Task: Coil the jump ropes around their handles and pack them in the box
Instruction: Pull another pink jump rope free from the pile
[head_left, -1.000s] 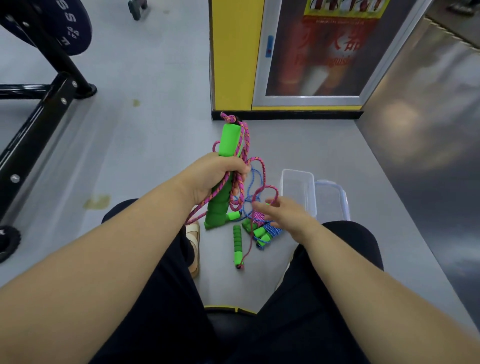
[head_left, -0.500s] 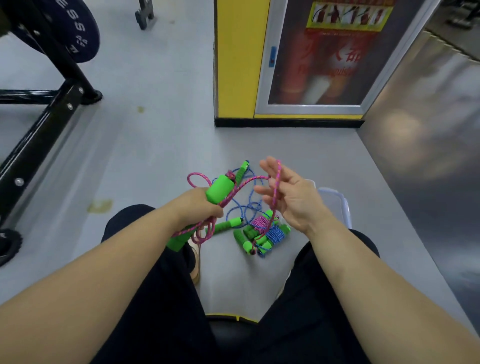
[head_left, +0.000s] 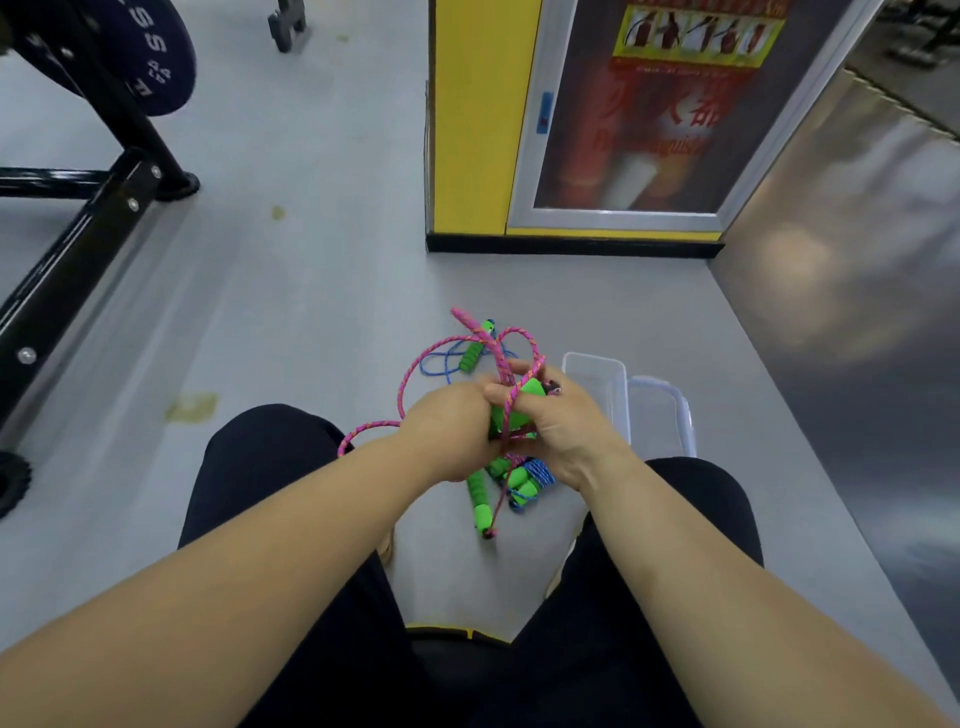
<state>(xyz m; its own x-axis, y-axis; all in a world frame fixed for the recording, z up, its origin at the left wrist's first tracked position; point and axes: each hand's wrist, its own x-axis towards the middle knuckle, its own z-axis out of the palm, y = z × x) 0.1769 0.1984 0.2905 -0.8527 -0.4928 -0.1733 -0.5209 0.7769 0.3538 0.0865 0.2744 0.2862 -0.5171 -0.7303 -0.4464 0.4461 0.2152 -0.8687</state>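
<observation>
Between the two hands sits the green handle (head_left: 525, 402). The left hand (head_left: 448, 432) grips its lower part, and the right hand (head_left: 563, 428) curls over its top with the pink rope (head_left: 408, 375) looped across a finger. Best hold the handle steady and lay each turn snug beside the last. Just right of the right hand stands the clear box (head_left: 597, 382); beneath both hands lie other ropes (head_left: 534, 472).

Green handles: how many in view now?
5 clearly: held handle between left hand and right hand; far handle on floor beyond them; long handle nearest the camera; two in the blue-rope bundle below the right hand. Hands may hide more.
</observation>
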